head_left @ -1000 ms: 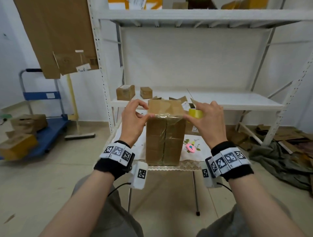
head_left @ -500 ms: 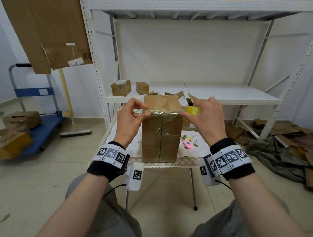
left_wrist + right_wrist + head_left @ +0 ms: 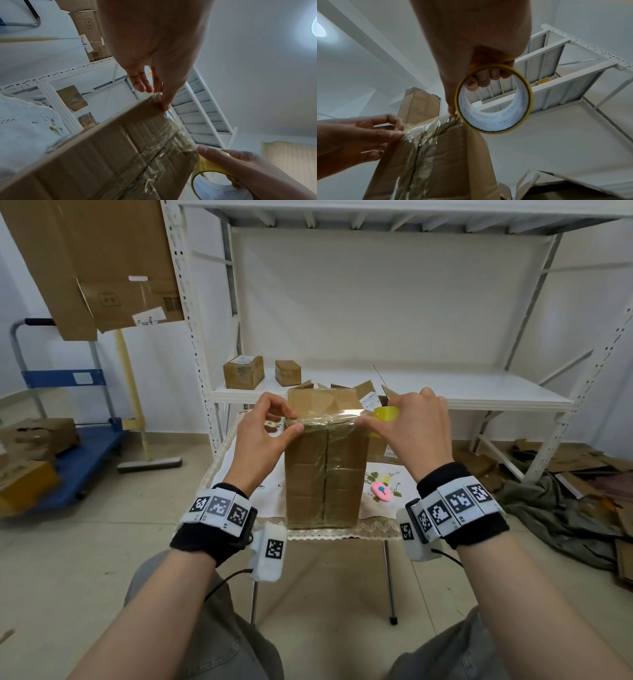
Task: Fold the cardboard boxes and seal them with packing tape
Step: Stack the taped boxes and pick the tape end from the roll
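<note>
Left hand (image 3: 265,433) pinches tape on box (image 3: 325,470); right hand (image 3: 412,433) grips tape roll (image 3: 385,416).

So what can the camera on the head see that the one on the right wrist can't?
Only the head view shows the small table under the box, the pink cutter beside it, two small boxes on the shelf and the blue cart. Only the right wrist view looks through the tape roll at fingers hooked inside it. Both show the box, the left hand pinching clear tape and the right hand.
</note>
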A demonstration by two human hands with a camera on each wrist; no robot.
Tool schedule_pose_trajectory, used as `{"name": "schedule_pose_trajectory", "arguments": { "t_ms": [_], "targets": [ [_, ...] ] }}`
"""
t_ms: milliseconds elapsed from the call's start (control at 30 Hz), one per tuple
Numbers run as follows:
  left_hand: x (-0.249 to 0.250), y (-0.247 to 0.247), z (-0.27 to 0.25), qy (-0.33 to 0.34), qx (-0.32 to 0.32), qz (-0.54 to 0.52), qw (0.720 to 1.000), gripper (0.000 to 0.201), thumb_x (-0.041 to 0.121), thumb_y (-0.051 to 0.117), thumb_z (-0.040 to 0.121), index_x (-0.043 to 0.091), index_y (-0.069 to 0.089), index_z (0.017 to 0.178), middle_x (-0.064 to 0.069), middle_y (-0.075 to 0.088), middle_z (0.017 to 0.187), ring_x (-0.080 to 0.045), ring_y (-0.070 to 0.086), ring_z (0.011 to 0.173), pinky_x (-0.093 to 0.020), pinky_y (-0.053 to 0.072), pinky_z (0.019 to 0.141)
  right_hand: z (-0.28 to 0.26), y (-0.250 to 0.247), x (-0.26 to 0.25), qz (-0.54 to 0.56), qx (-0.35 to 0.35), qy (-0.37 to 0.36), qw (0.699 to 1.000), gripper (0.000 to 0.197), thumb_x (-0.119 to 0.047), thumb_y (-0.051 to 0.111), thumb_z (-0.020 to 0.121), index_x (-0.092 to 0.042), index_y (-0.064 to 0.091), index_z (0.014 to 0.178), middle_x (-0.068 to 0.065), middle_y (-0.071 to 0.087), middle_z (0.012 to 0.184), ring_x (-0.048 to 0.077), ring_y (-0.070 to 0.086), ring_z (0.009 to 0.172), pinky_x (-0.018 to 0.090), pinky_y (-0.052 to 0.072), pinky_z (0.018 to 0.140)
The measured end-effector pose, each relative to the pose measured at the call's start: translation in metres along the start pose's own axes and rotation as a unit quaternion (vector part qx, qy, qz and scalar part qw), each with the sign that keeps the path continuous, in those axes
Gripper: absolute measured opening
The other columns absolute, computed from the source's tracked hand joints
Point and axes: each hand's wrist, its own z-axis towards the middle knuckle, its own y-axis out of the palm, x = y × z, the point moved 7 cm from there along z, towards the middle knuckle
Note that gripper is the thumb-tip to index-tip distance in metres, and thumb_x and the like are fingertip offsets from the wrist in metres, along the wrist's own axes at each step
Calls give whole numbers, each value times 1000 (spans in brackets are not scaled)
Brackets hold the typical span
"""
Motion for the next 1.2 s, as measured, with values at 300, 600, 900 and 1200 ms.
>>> {"name": "schedule_pose_trajectory", "arguments": {
  "t_ms": [300,600,900,1200],
  "targets": [
    [0,22,-12,-16,88,-47,995,50,34,85,73,20,45,101,-1,53,101,-14,53,96,-28,51,86,8,5,-7,-37,-23,7,999,73,-73,68,75,-17,71,122,10,65,108,24,51,110,36,37,96],
    [9,43,-10,-52,167,2,985,78,64,86,57,21,34,95,2,43,97,-21,47,91,-34,48,80,4,7,4,-39,-19,5,999,72,-72,66,77,-18,70,124,8,67,106,24,51,110,36,35,94],
    [-4,28,-3,-32,65,-105,992,29,14,75,87,17,47,96,-3,60,97,2,54,90,-21,48,86,14,14,20,6,-33,17,999,71,-69,71,75,-16,71,122,10,69,110,26,53,114,36,36,98],
    [-7,17,2,31,-59,-85,994,43,10,63,96,32,43,127,-6,59,103,-4,58,107,-14,48,94,20,19,26,66,-47,21,997,73,-68,76,70,-10,75,114,11,72,107,27,59,109,46,49,96]
  ]
}}
